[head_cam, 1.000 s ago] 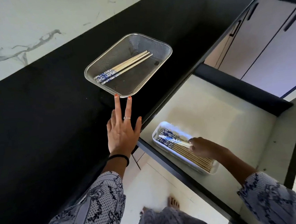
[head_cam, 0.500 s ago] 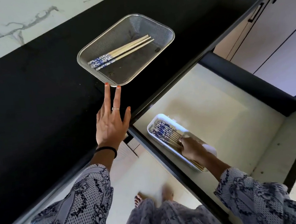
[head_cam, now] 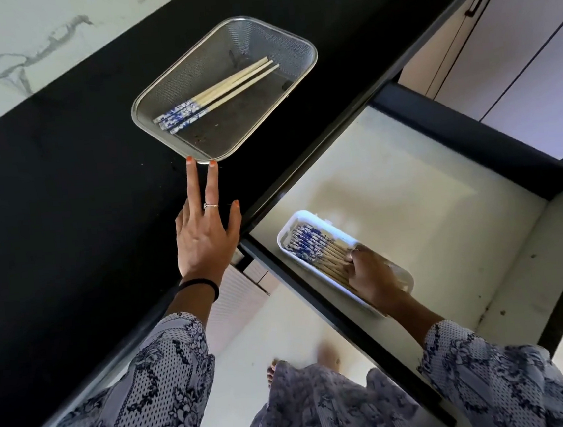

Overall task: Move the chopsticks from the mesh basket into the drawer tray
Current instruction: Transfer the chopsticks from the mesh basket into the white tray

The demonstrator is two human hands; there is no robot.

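Left hand (head_cam: 206, 236) is lying flat on the black counter (head_cam: 65, 199), two straight fingertips touching the mesh basket (head_cam: 171, 86) rim; three chopsticks (head_cam: 217, 94) are lying inside. Right hand (head_cam: 372, 275) is resting on chopsticks in the white drawer tray (head_cam: 284, 239), grip unclear.

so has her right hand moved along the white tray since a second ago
Yes. The right hand slid along the white tray away from the blue-patterned ends of the chopsticks in the tray, toward its near end.
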